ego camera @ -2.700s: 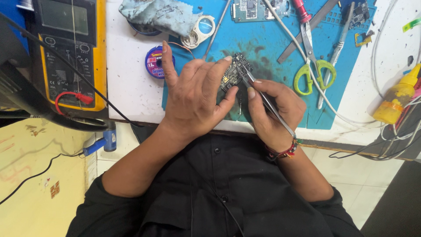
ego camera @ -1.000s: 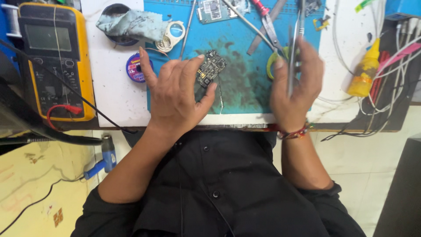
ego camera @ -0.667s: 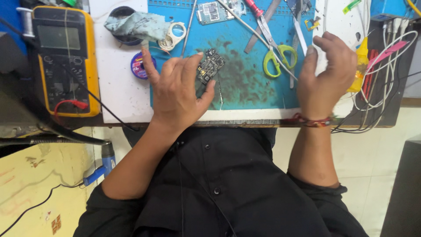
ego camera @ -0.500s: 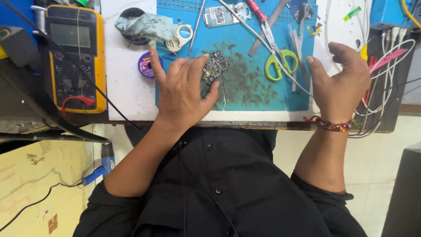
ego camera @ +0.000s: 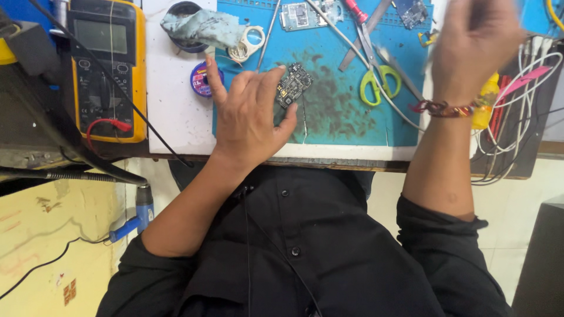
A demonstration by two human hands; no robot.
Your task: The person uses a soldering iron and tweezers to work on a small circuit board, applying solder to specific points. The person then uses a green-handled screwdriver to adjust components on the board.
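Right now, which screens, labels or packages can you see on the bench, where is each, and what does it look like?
Multimeter: far left of the bench, yellow casing, dark face, grey rectangular screen at its top.
Solder wick spool: on the white board just beyond the left hand, small, round, with a purple and red label.
Yellow bottle: right edge beside the white cables, below the raised right hand; any label is unreadable.

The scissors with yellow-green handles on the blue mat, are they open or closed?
Closed, or nearly. The scissors with yellow-green handles lie flat on the blue mat; both finger loops sit side by side and the blades run together as one strip.
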